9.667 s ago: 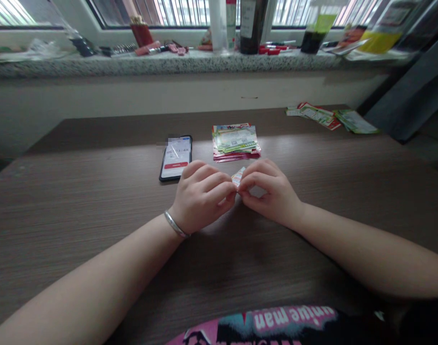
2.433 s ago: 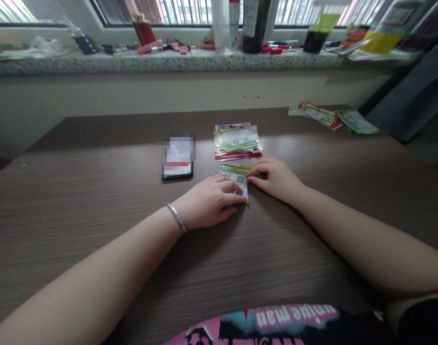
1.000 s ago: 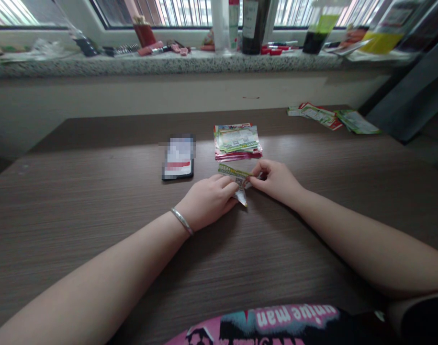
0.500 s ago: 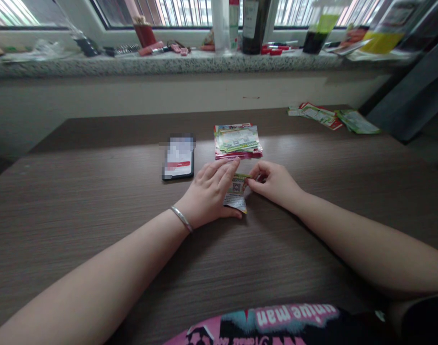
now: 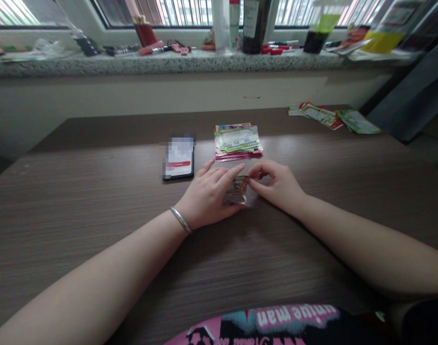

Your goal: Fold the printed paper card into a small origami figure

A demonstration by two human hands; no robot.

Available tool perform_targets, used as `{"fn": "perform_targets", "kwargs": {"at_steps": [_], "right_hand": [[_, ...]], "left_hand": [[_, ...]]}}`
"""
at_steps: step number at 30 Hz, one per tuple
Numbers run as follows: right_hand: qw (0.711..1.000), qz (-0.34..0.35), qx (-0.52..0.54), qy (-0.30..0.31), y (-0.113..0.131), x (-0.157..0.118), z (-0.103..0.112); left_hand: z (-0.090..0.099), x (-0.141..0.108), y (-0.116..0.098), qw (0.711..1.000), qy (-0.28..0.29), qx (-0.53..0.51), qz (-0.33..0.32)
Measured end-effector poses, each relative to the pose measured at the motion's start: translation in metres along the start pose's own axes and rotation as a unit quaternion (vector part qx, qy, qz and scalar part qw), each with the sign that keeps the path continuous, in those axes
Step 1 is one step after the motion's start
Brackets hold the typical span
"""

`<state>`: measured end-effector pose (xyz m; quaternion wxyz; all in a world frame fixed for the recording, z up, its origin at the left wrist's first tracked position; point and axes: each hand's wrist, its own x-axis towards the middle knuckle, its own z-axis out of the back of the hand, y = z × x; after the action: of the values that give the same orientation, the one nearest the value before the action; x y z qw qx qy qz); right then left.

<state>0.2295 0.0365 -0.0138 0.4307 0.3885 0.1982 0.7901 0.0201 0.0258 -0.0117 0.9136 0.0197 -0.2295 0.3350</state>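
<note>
A small printed packet point(image 5: 239, 186) with a QR code lies on the brown table in front of me, slightly creased. My left hand point(image 5: 219, 189) rests over its left part, fingers stretched along the far side and thumb along the near edge, holding it down. At the packet's upper right corner, the thumb and index finger of my right hand point(image 5: 272, 179) are pinched together on the edge. Just beyond both hands sits a stack of similar green, white and red packets point(image 5: 238, 140). My left palm hides much of the held packet.
A phone point(image 5: 179, 157) with a lit screen lies left of the stack. More green and red packets point(image 5: 322, 116) are spread at the far right of the table point(image 5: 96, 206). Bottles point(image 5: 253, 26) and small items line the granite windowsill point(image 5: 190, 64) behind.
My left fingers have shifted slightly, and the thumb has risen a little. The packet's lower right corner has curled up, so less of its face shows. My right hand keeps its pinch.
</note>
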Motion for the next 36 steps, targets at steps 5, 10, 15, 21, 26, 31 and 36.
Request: {"fn": "perform_targets", "kwargs": {"at_steps": [5,10,15,21,26,31,36], "right_hand": [[0.999,-0.014,0.028,-0.005,0.002,-0.001,0.002],[0.994,-0.059,0.091,-0.03,0.001,-0.001,-0.002],[0.974,-0.121,0.19,-0.035,-0.002,0.001,-0.008],[0.936,-0.184,0.299,-0.009,0.002,0.002,-0.013],[0.954,-0.141,0.262,-0.015,-0.001,0.0,-0.012],[0.976,-0.095,0.194,-0.011,0.001,-0.002,-0.007],[0.98,-0.056,0.19,-0.003,0.006,-0.004,-0.004]], "left_hand": [[0.001,0.0,0.0,1.0,-0.006,-0.019,0.017],[0.0,-0.001,0.0,0.999,-0.004,-0.045,0.02],[-0.004,-0.003,-0.004,0.999,0.007,-0.017,0.037],[-0.006,-0.001,-0.008,0.999,-0.011,0.005,0.048],[-0.004,-0.001,-0.006,0.999,-0.018,0.016,0.047],[-0.001,0.0,-0.003,0.998,-0.04,-0.013,0.052],[0.001,0.002,-0.005,0.991,-0.054,-0.085,0.088]]}}
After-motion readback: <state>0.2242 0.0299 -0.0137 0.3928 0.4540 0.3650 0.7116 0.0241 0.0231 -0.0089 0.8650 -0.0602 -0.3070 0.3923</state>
